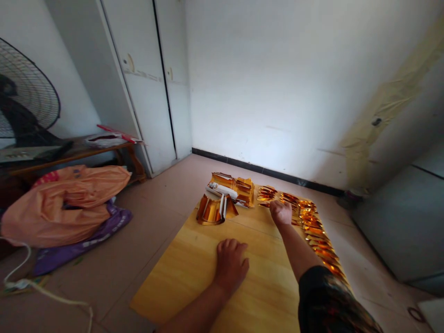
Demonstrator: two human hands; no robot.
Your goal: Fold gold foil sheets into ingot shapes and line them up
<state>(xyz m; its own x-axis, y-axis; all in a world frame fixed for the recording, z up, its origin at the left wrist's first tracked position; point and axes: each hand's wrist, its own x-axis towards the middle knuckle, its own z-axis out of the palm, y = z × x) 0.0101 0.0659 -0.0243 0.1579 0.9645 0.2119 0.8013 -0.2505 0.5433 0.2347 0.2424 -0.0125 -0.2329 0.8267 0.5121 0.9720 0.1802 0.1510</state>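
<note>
My left hand rests palm down on the wooden board, fingers loosely bent and thumb apart, with nothing in it. At the far side my right hand is closed, its fingertips at a folded piece of gold paper; the fingers partly hide the grip. Beyond and to its right lie several folded gold paper pieces in rows along the board's right edge. To the left stands a curved stack of gold paper sheets. Behind it sits an opened pack of gold paper with white wrapping.
A fan and a low wooden bench are at the left. An orange bag and a purple bag lie on the floor beside a white cord. A cabinet and a white wall stand behind.
</note>
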